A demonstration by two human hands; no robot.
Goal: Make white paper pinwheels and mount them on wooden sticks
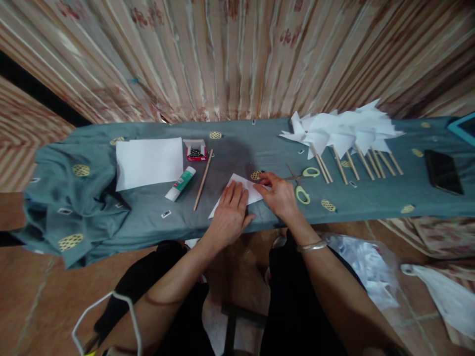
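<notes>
- At your far left the cloth (156, 230) is bunched; a tug there could drag everything resting on it.
- The white sheets (150, 163) lie loose beside those folds, so a brushing sleeve or draught could slide them.
- The red box (196, 151) sits with its lid up, small dark pieces inside; a knock from your left forearm could spill them.
- Just in front of it, the glue stick (180, 183) lies on its side and could roll if bumped, with the front edge on your side of it.
- A wooden stick (203, 180) slants between the glue stick and your work, and could roll likewise.
- Your left hand (230, 212) lies flat, fingers extended and thumb out, pressing rather than gripping; uneven pressure could skew a crease.
- The folded paper (253, 197) is under those fingers, near the front edge; its left tip could bend if your palm drags. There is more room on its far side, toward the curtain.
- Your right hand (277, 194) has thumb and forefinger close together at the paper's right end; whether they pinch it or only press, you cannot tell from here.
- The scissors (298, 178) lie just beyond that hand, blades parted and pointing toward its far side; reaching across without looking could catch a finger.
- Farther right, the white pinwheels (343, 131) overlap in a row; a wide right-hand sweep could crumple them.
- Beyond them, the phone (444, 171) lies near the front edge.
</notes>
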